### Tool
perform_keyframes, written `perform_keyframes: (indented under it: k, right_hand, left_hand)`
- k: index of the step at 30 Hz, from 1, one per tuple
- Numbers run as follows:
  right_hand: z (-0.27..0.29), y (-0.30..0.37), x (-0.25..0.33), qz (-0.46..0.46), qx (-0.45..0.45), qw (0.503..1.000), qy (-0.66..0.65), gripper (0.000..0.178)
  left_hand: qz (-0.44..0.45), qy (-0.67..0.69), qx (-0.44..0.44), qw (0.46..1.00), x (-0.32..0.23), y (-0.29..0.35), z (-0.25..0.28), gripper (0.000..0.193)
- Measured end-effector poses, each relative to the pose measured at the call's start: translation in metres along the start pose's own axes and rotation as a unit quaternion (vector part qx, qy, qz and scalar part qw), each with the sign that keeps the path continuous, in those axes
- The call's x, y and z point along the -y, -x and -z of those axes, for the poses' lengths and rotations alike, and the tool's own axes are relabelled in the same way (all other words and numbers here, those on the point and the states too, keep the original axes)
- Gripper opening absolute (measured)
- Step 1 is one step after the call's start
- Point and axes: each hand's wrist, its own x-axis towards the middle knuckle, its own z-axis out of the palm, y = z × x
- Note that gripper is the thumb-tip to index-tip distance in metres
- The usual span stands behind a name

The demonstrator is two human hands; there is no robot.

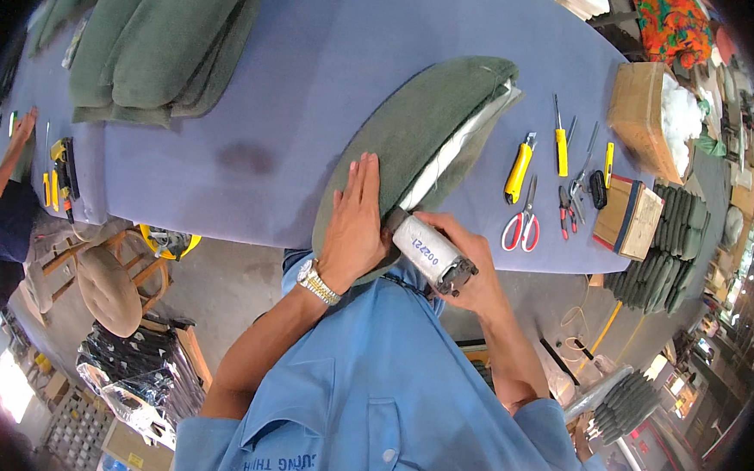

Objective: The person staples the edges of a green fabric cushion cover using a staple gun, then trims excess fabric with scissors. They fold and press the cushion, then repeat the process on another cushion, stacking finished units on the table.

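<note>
A curved cushion piece covered in dark green fabric (410, 112) lies at the front of the blue-grey covered table (317, 85). Along its right side the cover gapes, and a white inner edge (455, 154) shows. My left hand (356, 221) rests on the near end of the cushion with its fingers stretched out. In my right hand (475, 250) is a staple gun (428, 252) with a grey metal body and a black end. Its dark front end meets the near end of the gap, close to my left hand; the exact contact is hidden.
To the right lie a yellow cutter (519, 171), red-handled scissors (522, 227), a yellow screwdriver (560, 147) and pliers (566, 211). Beyond stands a carton (639, 113) with white stuffing. Green covered pieces (177, 42) are stacked at far left. A co-worker's arm (11, 153) reaches in at left.
</note>
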Motion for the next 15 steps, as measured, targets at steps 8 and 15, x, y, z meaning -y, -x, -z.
perform_keyframes:
  k: [8,15]
  right_hand:
    - [-0.005,-0.002,-0.014,0.070,-0.031,0.997,0.009,0.064]
    - [-0.014,-0.003,-0.017,0.101,-0.052,0.993,-0.016,0.065]
  left_hand:
    - [-0.087,0.128,0.109,0.982,0.030,-0.011,0.032,0.122]
    - [0.010,0.053,0.090,0.994,0.041,0.010,0.013,0.114]
